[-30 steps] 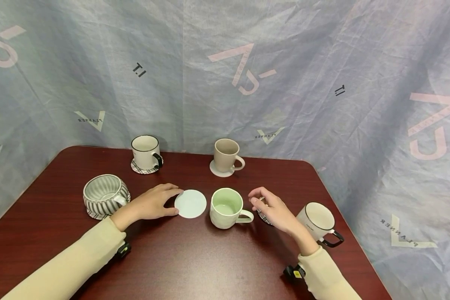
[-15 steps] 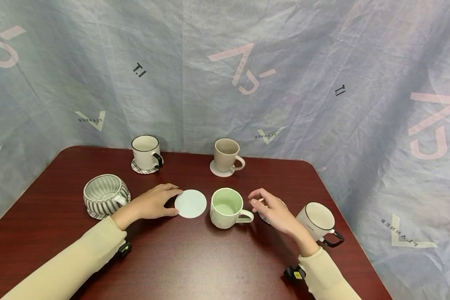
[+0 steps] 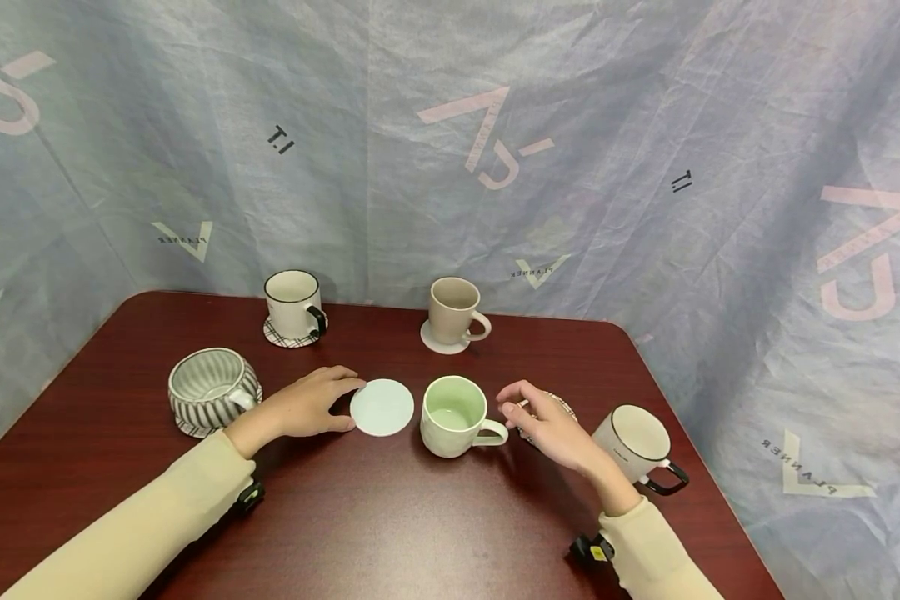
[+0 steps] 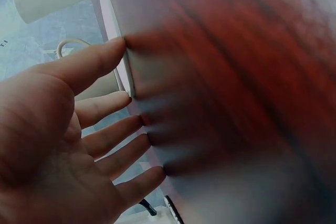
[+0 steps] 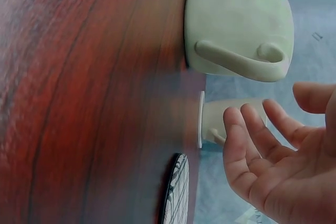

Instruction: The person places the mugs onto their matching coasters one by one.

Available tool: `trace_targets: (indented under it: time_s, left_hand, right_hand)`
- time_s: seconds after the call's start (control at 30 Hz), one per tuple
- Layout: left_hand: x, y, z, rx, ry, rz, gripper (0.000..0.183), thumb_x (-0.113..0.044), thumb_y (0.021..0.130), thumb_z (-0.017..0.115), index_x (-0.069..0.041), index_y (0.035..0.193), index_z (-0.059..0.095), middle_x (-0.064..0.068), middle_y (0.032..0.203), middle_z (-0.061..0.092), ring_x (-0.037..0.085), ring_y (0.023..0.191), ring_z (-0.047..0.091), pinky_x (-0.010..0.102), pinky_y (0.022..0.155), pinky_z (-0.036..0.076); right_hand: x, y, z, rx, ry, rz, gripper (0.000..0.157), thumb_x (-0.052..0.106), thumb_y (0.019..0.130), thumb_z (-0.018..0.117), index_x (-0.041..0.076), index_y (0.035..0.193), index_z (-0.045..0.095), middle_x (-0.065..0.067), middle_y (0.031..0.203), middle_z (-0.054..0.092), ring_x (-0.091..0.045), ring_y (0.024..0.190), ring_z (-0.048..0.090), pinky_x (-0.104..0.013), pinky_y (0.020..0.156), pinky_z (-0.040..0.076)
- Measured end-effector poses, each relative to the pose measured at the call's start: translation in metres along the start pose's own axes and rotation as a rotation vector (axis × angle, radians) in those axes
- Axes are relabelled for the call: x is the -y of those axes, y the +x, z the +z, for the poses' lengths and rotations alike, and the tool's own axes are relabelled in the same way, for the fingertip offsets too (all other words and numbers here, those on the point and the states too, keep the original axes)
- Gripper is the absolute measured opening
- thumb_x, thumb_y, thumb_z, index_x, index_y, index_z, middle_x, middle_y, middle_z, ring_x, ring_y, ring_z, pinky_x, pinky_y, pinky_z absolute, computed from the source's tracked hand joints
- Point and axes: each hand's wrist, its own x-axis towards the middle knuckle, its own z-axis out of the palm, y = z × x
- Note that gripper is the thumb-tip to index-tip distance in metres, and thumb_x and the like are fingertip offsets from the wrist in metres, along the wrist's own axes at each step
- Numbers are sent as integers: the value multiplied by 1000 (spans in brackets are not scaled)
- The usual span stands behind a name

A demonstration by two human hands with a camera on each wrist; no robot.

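Observation:
In the head view, my left hand rests on the table, its thumb and index fingertips at the left edge of a round white coaster. The left wrist view shows the fingers spread and fairly straight. To the right of the coaster stands a pale green mug, upright on the bare table, its handle pointing right. My right hand hovers just beyond that handle with loosely bent fingers and holds nothing. Partly hidden beneath it is a plaid coaster.
A white mug with a black handle stands by the right forearm. At the back are another white mug on a plaid coaster and a beige mug on a white coaster. A striped cup sits left on a coaster. A grey cloth hangs behind.
The right hand has shifted very slightly, and more of the plaid coaster shows behind it. The left hand, the white coaster and the green mug stay where they were.

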Motion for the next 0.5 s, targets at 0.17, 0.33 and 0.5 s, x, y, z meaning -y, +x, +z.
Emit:
trace_targets:
  time_s: [0.17, 0.33, 0.5]
  left_hand:
    - [1, 0, 0, 9, -2, 8, 62, -24, 90, 85, 1, 142, 63, 27, 145, 58, 49, 135, 53, 64, 110, 45]
    - [1, 1, -1, 24, -10, 0, 63, -24, 90, 85, 1, 143, 63, 27, 146, 57, 49, 135, 53, 64, 111, 45]
    - [1, 1, -1, 30, -11, -3, 63, -24, 90, 85, 1, 144, 63, 27, 146, 56, 50, 136, 52, 64, 111, 44]
  right_hand:
    - [-1, -1, 1, 28, 24, 1, 25, 24, 112, 56, 5, 128, 63, -7, 95, 69, -36, 85, 67, -29, 71, 54]
    - [-2, -4, 3, 56, 45, 23, 27, 24, 112, 56, 4, 130, 62, -9, 97, 68, -37, 90, 67, -37, 76, 57]
    - [-2, -5, 5, 75, 65, 23, 28, 24, 111, 57, 4, 129, 62, -6, 99, 70, -37, 95, 68, -36, 78, 58]
